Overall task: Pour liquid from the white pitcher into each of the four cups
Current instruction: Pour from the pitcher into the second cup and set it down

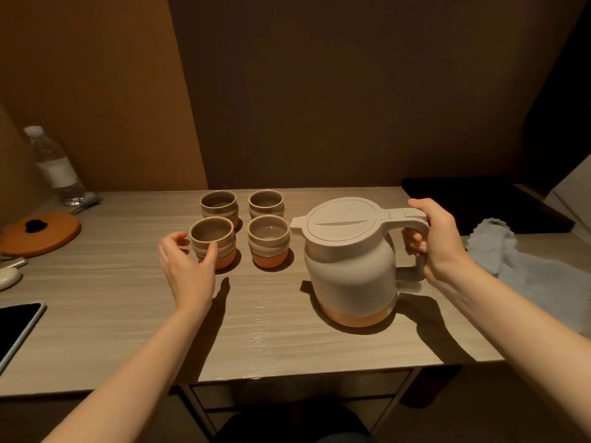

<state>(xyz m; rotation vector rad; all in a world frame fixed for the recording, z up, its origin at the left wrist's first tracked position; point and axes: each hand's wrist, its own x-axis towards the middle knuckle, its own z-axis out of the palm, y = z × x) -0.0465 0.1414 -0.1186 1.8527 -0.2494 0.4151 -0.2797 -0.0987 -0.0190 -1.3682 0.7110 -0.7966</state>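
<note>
The white pitcher (348,260) with an orange base stands upright on the wooden table (128,314), lid closed, spout pointing left. My right hand (438,241) is wrapped around its handle. Four ribbed beige cups with orange bases stand in a square left of the pitcher: front left cup (213,241), front right cup (268,239), back left cup (219,204), back right cup (266,203). My left hand (185,266) curls around the front left cup, thumb and fingers touching its side. The front right cup seems to hold a little clear liquid.
A plastic water bottle (54,167) stands at the far left. An orange round board (41,233) lies left of the cups, a dark tablet (16,327) at the near left edge. A pale blue cloth (518,266) lies right of the pitcher, a dark tray (473,199) behind.
</note>
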